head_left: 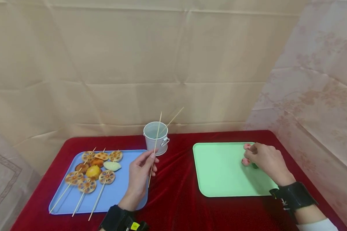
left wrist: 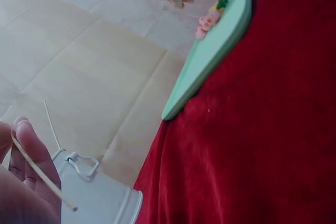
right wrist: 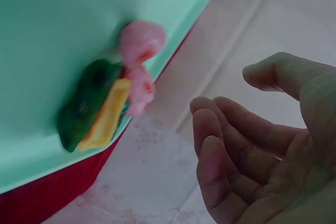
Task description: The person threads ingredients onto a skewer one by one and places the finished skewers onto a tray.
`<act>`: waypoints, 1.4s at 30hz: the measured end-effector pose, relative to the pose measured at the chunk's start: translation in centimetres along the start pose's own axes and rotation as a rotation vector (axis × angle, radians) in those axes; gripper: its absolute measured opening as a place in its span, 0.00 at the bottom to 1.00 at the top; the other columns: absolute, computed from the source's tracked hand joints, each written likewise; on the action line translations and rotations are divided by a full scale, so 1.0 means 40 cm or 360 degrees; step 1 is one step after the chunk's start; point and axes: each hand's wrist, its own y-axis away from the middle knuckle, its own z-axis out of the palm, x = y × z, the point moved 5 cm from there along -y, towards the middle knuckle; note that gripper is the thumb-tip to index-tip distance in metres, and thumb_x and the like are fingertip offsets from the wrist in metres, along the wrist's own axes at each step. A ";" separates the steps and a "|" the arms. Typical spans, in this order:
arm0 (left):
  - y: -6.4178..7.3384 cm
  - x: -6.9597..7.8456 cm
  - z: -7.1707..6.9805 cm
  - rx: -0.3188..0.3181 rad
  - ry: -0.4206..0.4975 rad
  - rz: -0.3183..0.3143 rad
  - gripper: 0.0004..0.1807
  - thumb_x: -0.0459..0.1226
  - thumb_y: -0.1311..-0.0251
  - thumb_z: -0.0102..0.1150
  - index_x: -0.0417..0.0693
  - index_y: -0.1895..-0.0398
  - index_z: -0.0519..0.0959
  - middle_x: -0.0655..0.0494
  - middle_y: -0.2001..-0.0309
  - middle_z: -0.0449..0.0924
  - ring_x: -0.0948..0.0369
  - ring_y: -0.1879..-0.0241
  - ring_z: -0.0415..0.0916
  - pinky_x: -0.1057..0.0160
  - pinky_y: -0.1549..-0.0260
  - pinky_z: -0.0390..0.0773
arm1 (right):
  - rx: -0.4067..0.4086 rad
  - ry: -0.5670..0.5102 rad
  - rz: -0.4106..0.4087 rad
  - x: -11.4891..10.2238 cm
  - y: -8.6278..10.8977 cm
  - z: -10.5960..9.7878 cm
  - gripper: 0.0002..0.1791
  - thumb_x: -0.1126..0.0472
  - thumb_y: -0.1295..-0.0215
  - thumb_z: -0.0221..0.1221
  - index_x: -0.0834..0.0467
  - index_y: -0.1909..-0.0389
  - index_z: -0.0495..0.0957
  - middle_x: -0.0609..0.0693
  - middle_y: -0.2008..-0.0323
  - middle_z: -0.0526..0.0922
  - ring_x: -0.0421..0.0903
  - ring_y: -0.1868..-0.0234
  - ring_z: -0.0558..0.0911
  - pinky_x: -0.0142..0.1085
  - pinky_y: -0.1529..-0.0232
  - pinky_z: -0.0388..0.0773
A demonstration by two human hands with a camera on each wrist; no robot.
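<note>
My left hand (head_left: 138, 173) pinches a thin wooden skewer (head_left: 157, 134) between thumb and fingers, tip pointing up, in front of a small white bucket (head_left: 153, 146). Over the right side of a green tray (head_left: 219, 170) hovers my right hand (head_left: 269, 162). In the right wrist view its thumb stands apart from the bent fingers (right wrist: 210, 153), with nothing between them. Close by on the tray lie pink food pieces (right wrist: 142, 40), a dark green piece (right wrist: 86, 103) and a yellow piece (right wrist: 110, 116). The head view partly hides them behind the hand.
Another skewer (head_left: 175, 116) leans out of the bucket. On the left, a blue tray (head_left: 115, 195) carries several lotus root slices (head_left: 87, 185) and other food pieces, some on skewers whose ends overhang the front edge. Red cloth (head_left: 176, 192) covers the table.
</note>
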 end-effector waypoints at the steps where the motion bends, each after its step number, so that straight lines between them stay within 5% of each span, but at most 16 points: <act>1: 0.000 -0.001 -0.002 0.0002 -0.0024 0.0003 0.18 0.39 0.26 0.61 0.39 0.39 0.82 0.46 0.65 0.83 0.63 0.75 0.74 0.71 0.76 0.76 | -0.0007 0.0020 -0.0016 0.003 -0.002 0.005 0.09 0.59 0.31 0.57 0.59 0.65 0.84 0.44 0.78 0.79 0.42 0.78 0.60 0.36 0.79 0.55; 5: 0.000 -0.004 -0.004 -0.0020 -0.0126 0.0031 0.16 0.36 0.27 0.61 0.36 0.42 0.83 0.46 0.67 0.83 0.65 0.78 0.71 0.71 0.80 0.72 | 0.0046 0.0096 -0.0128 0.005 -0.001 0.031 0.17 0.65 0.33 0.52 0.49 0.82 0.65 0.39 0.78 0.82 0.38 0.79 0.53 0.35 0.79 0.47; 9: 0.003 -0.012 -0.001 -0.0076 -0.0246 0.0020 0.15 0.36 0.28 0.62 0.38 0.44 0.84 0.47 0.67 0.83 0.64 0.79 0.71 0.71 0.80 0.71 | 0.0171 0.0222 -0.0223 -0.004 0.002 0.048 0.25 0.68 0.38 0.55 0.46 0.82 0.51 0.38 0.85 0.59 0.38 0.77 0.47 0.35 0.77 0.44; 12: 0.005 -0.019 -0.001 -0.0110 -0.0302 -0.0011 0.13 0.36 0.28 0.62 0.40 0.46 0.85 0.46 0.67 0.83 0.63 0.79 0.70 0.70 0.80 0.69 | 0.0175 0.0313 -0.0231 -0.008 0.000 0.063 0.28 0.68 0.38 0.61 0.48 0.84 0.52 0.41 0.83 0.47 0.41 0.76 0.47 0.36 0.77 0.46; 22: 0.015 -0.036 0.005 -0.0190 -0.0344 -0.0087 0.13 0.35 0.28 0.61 0.40 0.46 0.85 0.49 0.71 0.82 0.64 0.80 0.67 0.70 0.83 0.64 | 0.0169 0.0471 -0.0152 0.001 -0.008 0.098 0.22 0.65 0.39 0.63 0.54 0.87 0.63 0.44 0.87 0.56 0.45 0.80 0.58 0.41 0.81 0.59; 32: 0.013 -0.041 0.004 -0.0182 -0.0355 -0.0072 0.13 0.35 0.29 0.62 0.38 0.47 0.85 0.50 0.71 0.82 0.65 0.81 0.65 0.70 0.82 0.63 | 0.0178 0.0510 -0.0223 -0.006 -0.008 0.109 0.20 0.70 0.45 0.57 0.53 0.90 0.62 0.43 0.88 0.57 0.45 0.79 0.58 0.41 0.81 0.58; 36: 0.012 -0.040 0.004 -0.0166 -0.0372 -0.0068 0.12 0.35 0.29 0.62 0.38 0.48 0.85 0.51 0.72 0.82 0.65 0.81 0.65 0.70 0.82 0.63 | 0.0152 0.0442 -0.0195 -0.020 -0.008 0.100 0.11 0.69 0.46 0.58 0.61 0.79 0.65 0.43 0.88 0.58 0.44 0.80 0.57 0.39 0.80 0.55; 39: 0.012 -0.037 0.004 -0.0158 -0.0377 -0.0052 0.12 0.35 0.29 0.62 0.38 0.49 0.86 0.50 0.72 0.82 0.65 0.81 0.65 0.69 0.81 0.63 | 0.0154 0.0293 -0.0178 -0.045 -0.010 0.086 0.10 0.70 0.50 0.53 0.59 0.77 0.60 0.42 0.84 0.52 0.42 0.77 0.52 0.37 0.77 0.49; 42: 0.013 -0.035 0.006 -0.0168 -0.0390 -0.0045 0.11 0.35 0.29 0.62 0.38 0.50 0.86 0.50 0.72 0.82 0.64 0.81 0.66 0.69 0.81 0.64 | 0.0206 0.0139 -0.0196 -0.085 -0.011 0.068 0.03 0.68 0.51 0.51 0.58 0.76 0.66 0.41 0.82 0.56 0.41 0.77 0.53 0.36 0.76 0.50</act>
